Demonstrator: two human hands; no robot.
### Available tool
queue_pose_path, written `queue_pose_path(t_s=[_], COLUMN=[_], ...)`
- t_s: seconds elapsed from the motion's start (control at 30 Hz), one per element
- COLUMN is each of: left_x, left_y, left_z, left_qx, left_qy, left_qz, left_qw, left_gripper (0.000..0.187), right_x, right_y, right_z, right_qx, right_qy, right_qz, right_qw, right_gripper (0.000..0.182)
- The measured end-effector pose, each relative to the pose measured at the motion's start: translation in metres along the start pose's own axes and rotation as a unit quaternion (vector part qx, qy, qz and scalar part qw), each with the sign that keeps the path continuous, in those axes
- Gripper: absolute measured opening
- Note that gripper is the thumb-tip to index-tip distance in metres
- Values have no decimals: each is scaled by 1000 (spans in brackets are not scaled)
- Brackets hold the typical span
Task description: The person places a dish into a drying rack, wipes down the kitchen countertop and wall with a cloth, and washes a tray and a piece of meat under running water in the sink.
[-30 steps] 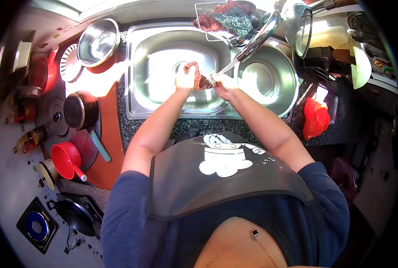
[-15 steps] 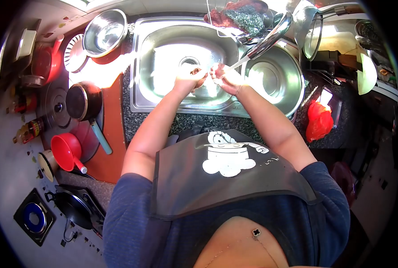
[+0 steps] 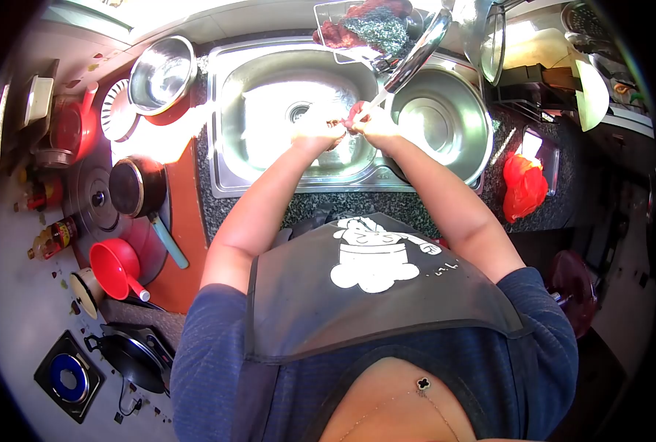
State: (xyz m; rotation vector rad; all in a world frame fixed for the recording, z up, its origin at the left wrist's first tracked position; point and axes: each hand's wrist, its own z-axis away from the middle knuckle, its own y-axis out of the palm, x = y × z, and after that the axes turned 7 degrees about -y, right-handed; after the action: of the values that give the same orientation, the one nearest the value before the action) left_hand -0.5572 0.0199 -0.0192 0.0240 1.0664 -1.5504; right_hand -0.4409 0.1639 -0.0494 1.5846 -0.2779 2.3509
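Note:
Both my hands are over the steel sink (image 3: 251, 81), below the end of the chrome faucet (image 3: 420, 51). My left hand (image 3: 317, 134) is closed, its fingertips meeting those of the other hand. My right hand (image 3: 374, 127) is closed too, right under the pale faucet tip. A small reddish-pink thing (image 3: 354, 112) shows between the fingers of both hands; glare and its size hide what it is. The round drain (image 3: 298, 112) lies just beyond my left hand. A large steel basin (image 3: 482, 136) sits to the right of my right hand.
A wire rack (image 3: 326, 37) with scrubbers stands behind the sink. To the left are a steel bowl (image 3: 188, 70), a dark saucepan (image 3: 136, 184) and a red dipper (image 3: 114, 267). On the right counter lies a red plastic bag (image 3: 523, 188).
My hands have drawn closer together, and my right hand's spread fingers have closed. A reddish-pink bit now shows between them. The whole view has shifted slightly.

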Motion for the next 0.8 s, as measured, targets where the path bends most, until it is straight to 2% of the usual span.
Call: queue_pose_path(t_s=[0.13, 0.2, 0.23, 0.3, 0.33, 0.4, 0.53, 0.6, 0.63, 0.7, 0.8], left_x=[3, 4, 9, 20, 20, 21, 20, 8, 11, 16, 19], left_y=[13, 23, 31, 47, 50, 57, 53, 42, 46, 52, 47], left_z=[-4, -6, -11, -26, -25, -23, -21, -2, -4, -11, -6], left_qx=[-19, -103, -103, -158, -159, -125, -143, -115, -116, -200, -205], left_qy=[-7, 14, 14, 88, 87, 79, 81, 56, 55, 89, 88], left_qz=[21, 39, 39, 56, 57, 331, 301, 410, 411, 330, 318], left_qw=[1000, 994, 994, 982, 982, 932, 939, 903, 903, 918, 921], left_gripper=[32, 34, 34, 31, 31, 21, 18, 15, 15, 17, 19], right_x=[-8, -7, -10, -18, -13, -3, -11, -15, -14, -10, -24], right_y=[-3, 2, 3, 5, 9, 18, 24, 26, 27, 28, 24], right_z=[0, 5, 7, 8, 11, 18, 15, 15, 15, 16, 10], right_qx=[-2, -44, -44, -74, -73, -116, -124, -117, -116, -108, -120], right_qy=[-17, -55, -55, -82, -82, -40, -44, -48, -47, -44, -43], right_qz=[35, -4, -3, -153, -152, -309, -343, -391, -390, -400, -385], right_qw=[999, 998, 997, 982, 982, 943, 930, 912, 912, 909, 914], right_gripper=[21, 17, 17, 21, 21, 21, 20, 20, 20, 20, 17])
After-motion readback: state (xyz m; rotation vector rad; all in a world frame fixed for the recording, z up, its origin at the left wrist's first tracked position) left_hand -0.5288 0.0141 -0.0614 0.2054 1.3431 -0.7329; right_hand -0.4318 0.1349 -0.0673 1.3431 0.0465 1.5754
